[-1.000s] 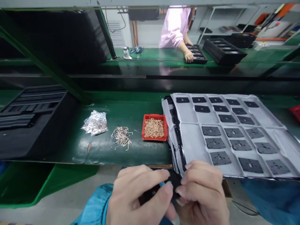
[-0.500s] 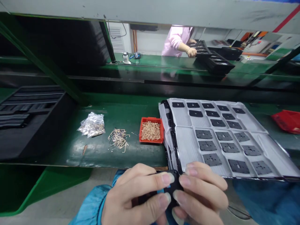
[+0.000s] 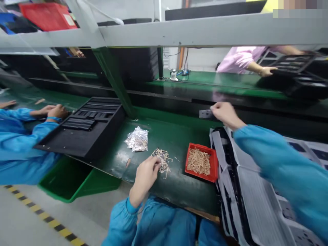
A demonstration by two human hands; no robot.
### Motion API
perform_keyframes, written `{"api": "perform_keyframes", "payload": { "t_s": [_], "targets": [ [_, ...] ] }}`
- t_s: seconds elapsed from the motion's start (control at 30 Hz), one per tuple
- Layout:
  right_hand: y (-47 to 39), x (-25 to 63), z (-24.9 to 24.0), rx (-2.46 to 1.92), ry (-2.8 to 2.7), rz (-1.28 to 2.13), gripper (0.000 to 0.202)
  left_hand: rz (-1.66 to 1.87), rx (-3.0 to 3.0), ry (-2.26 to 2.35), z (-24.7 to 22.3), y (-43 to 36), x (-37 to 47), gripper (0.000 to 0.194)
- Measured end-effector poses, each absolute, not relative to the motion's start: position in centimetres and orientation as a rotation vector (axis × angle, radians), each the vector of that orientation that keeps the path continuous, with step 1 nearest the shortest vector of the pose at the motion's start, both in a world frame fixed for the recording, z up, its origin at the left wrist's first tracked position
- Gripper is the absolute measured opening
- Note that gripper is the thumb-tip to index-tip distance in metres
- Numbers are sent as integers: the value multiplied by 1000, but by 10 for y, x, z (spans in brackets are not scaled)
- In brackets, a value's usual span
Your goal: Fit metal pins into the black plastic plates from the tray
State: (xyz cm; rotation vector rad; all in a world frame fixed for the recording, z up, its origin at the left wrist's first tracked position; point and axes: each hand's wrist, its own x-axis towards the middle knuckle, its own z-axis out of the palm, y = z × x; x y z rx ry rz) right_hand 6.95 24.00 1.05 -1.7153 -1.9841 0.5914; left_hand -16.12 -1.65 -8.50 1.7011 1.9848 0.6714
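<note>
My left hand reaches into a small pile of bent metal pins on the green bench. Its fingers are pinched together at the pile's near edge; what lies between the tips is too small to make out. Out over the far part of the bench, my right hand grips a thin dark plate by its right end. A red tray full of similar brass-coloured pins stands between the pile and a stack of white-lined trays. More dark plates lie in the top tray, partly hidden by my right sleeve.
Silvery plastic bags lie left of the pile. A large black box with black strips stands farther left, beside a co-worker's blue sleeves. Below the bench edge is a green bin. Across the bench, a person in pink handles black trays.
My hands have parted from the black part they held together, which no longer shows. The left went to the pin pile, the right to a plate. The view swung left.
</note>
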Motion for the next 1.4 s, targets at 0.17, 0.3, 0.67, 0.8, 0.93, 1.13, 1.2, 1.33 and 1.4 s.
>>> {"api": "perform_keyframes", "payload": {
  "t_s": [0.17, 0.3, 0.67, 0.8, 0.93, 1.13, 1.2, 1.33, 1.4],
  "targets": [
    [310, 29, -15, -1946, -2145, 704, 39, 718, 1591, 2141, -122, -45, -171, 18],
    [341, 23, -14, -1893, -2309, 625, 64, 758, 1543, 2243, -144, -48, -160, 16],
    [57, 71, -30, -759, -2678, 982, 20, 854, 1553, 1836, -117, -43, -158, 29],
    [10, 53, -64, -1190, -2467, 1066, 15, 868, 1567, 1640, -106, -39, -158, 33],
    [21, 41, -73, -1217, -2397, 1182, 21, 848, 1595, 1520, -105, -32, -159, 32],
    [29, 36, -61, -1189, -2378, 1318, 22, 881, 1587, 1502, -102, -25, -162, 32],
    [30, 36, -61, -1203, -2341, 1351, 22, 924, 1607, 1493, -102, -21, -162, 30],
    [32, 38, -66, -1250, -2278, 1407, 22, 1061, 1623, 1488, -107, -17, -158, 26],
    [33, 41, -70, -1259, -2248, 1409, 22, 1119, 1609, 1457, -110, -17, -155, 23]
  ]
}}
